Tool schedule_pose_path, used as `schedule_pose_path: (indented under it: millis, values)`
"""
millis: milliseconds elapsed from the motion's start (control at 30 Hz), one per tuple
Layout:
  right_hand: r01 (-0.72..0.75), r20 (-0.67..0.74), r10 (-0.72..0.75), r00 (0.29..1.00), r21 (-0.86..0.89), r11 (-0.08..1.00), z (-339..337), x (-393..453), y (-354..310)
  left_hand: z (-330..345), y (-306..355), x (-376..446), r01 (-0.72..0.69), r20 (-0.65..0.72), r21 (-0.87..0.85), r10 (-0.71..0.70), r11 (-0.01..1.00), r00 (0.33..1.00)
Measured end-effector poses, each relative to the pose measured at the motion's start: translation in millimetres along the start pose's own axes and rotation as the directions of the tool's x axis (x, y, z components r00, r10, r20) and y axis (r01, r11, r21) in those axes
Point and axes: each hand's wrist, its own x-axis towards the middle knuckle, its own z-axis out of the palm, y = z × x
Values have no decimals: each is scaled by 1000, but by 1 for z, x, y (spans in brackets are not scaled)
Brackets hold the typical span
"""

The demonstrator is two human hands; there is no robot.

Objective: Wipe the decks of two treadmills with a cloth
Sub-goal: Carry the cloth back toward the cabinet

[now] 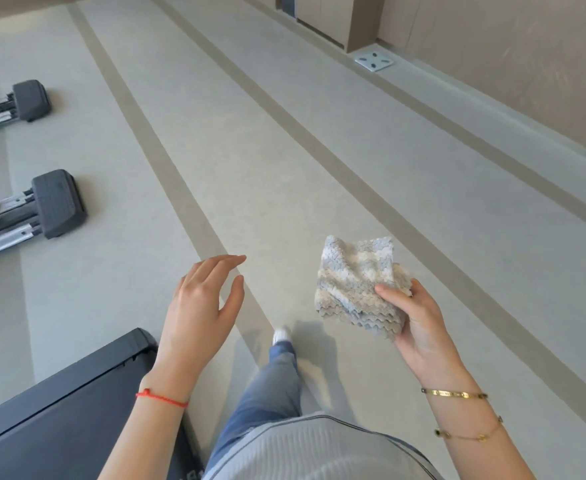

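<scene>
The right hand holds a folded grey and cream fluffy cloth in the air above the pale grey floor, thumb pressed on its lower edge. The left hand is empty, its fingers relaxed and apart, above the corner of a dark grey treadmill deck at the lower left.

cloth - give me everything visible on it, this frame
The cloth is a small folded square of fluffy, wavy-ribbed fabric, mottled grey and cream, with zigzag edges and several layers showing at the lower edge. It looks dry and soft. The right hand holds it up in the air by its lower right corner, thumb on the front face, fingers behind. Nothing else touches it; the floor lies below.
</scene>
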Motion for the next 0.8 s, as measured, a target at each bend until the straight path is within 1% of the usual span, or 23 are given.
schedule_pose_path:
  millis: [200, 300, 400, 467, 600, 700, 800]
  values:
    - [-36, 20, 36, 999, -4, 999, 47, 145, -22, 31, -38, 140, 48, -40, 10, -47, 999, 998]
    - [-24, 58, 25, 998, -15, 1000, 88, 226, -55, 35, -57, 226, 68, -80, 5, -68, 998, 994]
    - [31, 94, -29, 995, -19, 999, 129, 305, -96, 38, -72, 318, 46, -104, 6, -45, 999, 994]
    - [63, 87, -63, 994, -6, 998, 152, 351, -120, 42, -77, 376, 10, -89, 10, -9, 1000, 996]
    - [76, 53, -76, 996, -5, 997, 180, 429, -157, 56, -85, 482, -57, -31, 21, 58, 998, 998]
    - [67, 18, -67, 998, 9, 998, 189, 492, -175, 78, -93, 555, -79, -15, 9, 79, 997, 997]
    - [74, 18, -75, 997, 28, 997, 194, 563, -195, 112, -99, 629, -76, -11, 9, 76, 997, 997]
